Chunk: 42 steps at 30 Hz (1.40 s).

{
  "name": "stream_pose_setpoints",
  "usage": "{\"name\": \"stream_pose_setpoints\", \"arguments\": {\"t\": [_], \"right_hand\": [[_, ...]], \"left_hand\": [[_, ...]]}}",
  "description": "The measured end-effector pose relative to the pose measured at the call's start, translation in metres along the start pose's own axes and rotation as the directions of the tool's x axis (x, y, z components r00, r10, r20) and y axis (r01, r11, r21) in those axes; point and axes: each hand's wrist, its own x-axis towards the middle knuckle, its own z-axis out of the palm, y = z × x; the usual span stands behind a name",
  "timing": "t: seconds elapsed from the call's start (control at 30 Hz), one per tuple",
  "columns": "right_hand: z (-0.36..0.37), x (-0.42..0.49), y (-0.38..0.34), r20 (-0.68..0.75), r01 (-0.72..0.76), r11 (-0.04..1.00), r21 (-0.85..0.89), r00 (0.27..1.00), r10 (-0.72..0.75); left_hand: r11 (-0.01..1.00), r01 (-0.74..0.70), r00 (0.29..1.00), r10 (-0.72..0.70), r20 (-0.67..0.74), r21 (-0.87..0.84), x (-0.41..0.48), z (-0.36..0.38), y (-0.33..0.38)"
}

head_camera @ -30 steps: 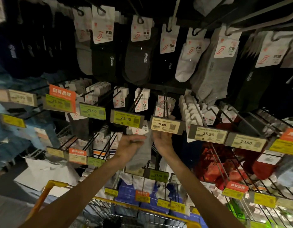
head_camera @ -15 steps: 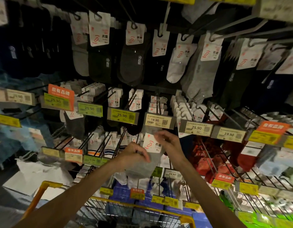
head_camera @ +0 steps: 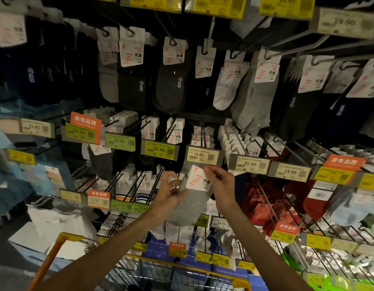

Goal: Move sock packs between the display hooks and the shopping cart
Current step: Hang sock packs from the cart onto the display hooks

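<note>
A grey sock pack with a white card label is held up just below the 19.90 price tag of a display hook. My left hand grips the grey sock body from the left. My right hand pinches the top right of the card. The pack hangs free of the hook, between both hands. The shopping cart, with a yellow rim and wire basket, stands below my forearms at the bottom of the view.
Rows of hooks with hanging sock packs and price tags fill the wall above and around. Red packs hang to the right. A white box lies low on the left beside the cart's orange handle.
Both hands have drawn the grey pack out from under the 19.90 tag and slightly down; its white card now shows in full. The view has tilted upward.
</note>
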Motion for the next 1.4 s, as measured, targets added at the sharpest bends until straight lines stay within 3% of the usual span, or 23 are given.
{"name": "stream_pose_setpoints", "arguments": {"t": [0.13,0.2,0.4,0.63,0.9,1.07,1.17,1.27,1.4], "right_hand": [[0.002,0.003,-0.002,-0.051,-0.026,1.000,0.009,0.998,0.027],[0.005,0.006,-0.006,-0.060,-0.026,0.999,0.047,0.998,0.029],[0.013,0.013,-0.013,-0.076,-0.097,0.978,0.182,0.991,0.112],[0.018,0.017,-0.016,-0.022,-0.096,0.978,0.183,0.995,0.101],[0.016,0.016,-0.013,-0.045,-0.098,0.974,0.203,0.993,0.109],[0.012,0.020,-0.005,-0.001,-0.030,0.998,0.055,1.000,0.031],[0.007,0.019,0.005,0.071,0.113,0.987,-0.113,0.992,-0.105],[-0.001,0.015,0.023,0.175,0.374,0.812,-0.447,0.927,-0.331],[-0.005,0.013,0.038,0.267,0.515,0.511,-0.688,0.834,-0.482]], "left_hand": [[0.983,0.157,0.978,-0.168,0.125,0.095,-0.001,0.004,0.015],[0.980,0.134,0.978,-0.154,0.141,0.147,0.003,0.006,0.016],[0.994,0.074,0.995,-0.079,0.062,0.081,0.009,0.014,0.017],[0.997,0.079,0.996,-0.078,0.046,-0.022,0.005,0.014,0.015],[0.993,0.118,0.992,-0.116,0.054,-0.019,0.009,0.018,0.011],[0.984,0.177,0.984,-0.176,0.012,-0.034,0.018,0.017,0.009],[0.988,0.154,0.988,-0.154,-0.014,-0.017,0.027,0.018,0.009],[0.990,0.138,0.990,-0.137,-0.038,0.027,0.038,0.019,0.006],[0.983,0.156,0.986,-0.149,-0.075,0.097,0.059,0.018,0.002]]}}
